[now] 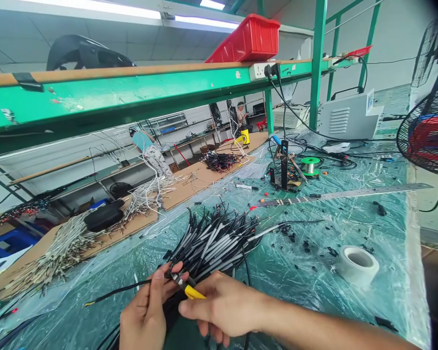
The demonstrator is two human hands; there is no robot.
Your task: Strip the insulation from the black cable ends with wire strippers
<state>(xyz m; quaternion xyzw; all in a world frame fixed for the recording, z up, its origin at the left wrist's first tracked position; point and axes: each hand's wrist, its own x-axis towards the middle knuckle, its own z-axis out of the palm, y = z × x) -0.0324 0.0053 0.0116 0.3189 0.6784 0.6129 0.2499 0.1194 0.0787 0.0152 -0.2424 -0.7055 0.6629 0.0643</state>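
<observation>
At the front of the bench my left hand [148, 304] pinches a black cable [126, 288], whose yellowish tip points off to the left. My right hand [219, 304] is closed around yellow-handled cutting pliers [193, 291]. The jaws of the pliers meet the cable at my left fingertips; whether they have bitten into it I cannot tell. Just beyond both hands lies a thick bundle of black and grey cables [215, 243], partly hidden by them.
Right of the bundle stands a white tape roll [357, 266]. Behind are a metal ruler [345, 195], a solder spool [310, 166], and a soldering stand [285, 167]. White wires [62, 248] lie on cardboard at left. A green shelf [138, 87] crosses above; a fan [428, 129] stands right.
</observation>
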